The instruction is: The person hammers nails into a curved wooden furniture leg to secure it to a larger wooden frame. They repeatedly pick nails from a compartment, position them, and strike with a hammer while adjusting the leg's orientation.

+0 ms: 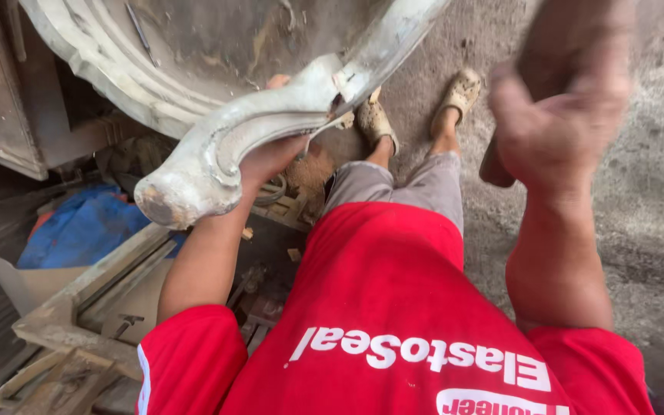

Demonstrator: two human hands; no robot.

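Upper left of frame: pale carved furniture piece (pixel 117 54), broad moulded rim sweeping from the top edge down toward centre; its far end is cut off by the top and left edges.

Left of centre: curved carved leg (pixel 217 150), whitish and dusty, joined to that rim. Long axis runs from the blunt foot at lower left up to the joint at upper right, near the frame's top centre.

Centre left: left hand (pixel 270 157), wrapped under and behind the leg's middle, palm pressing the wood. Fingers mostly hidden behind the leg; only fingertips show above it. A thin metal piece juts beside the thumb; its kind cannot be made out.

Lower left: blue sheet (pixel 78 227) and wooden frame parts (pixel 94 300), cluttered, in shadow.

Centre: dusty sandals (pixel 416 111) on the gritty floor (pixel 655 192), seen past grey shorts and a red shirt.

Upper right: right hand (pixel 555 131), raised, closed in a fist round a dark handle (pixel 493 169). Heavily motion-blurred; the head of the tool is out of view, so its kind cannot be told.

Key relation: the leg lies to the left of and level with the raised right hand, well apart from it, its joint end the nearer part. The left hand is on the leg; the right is clear of it.
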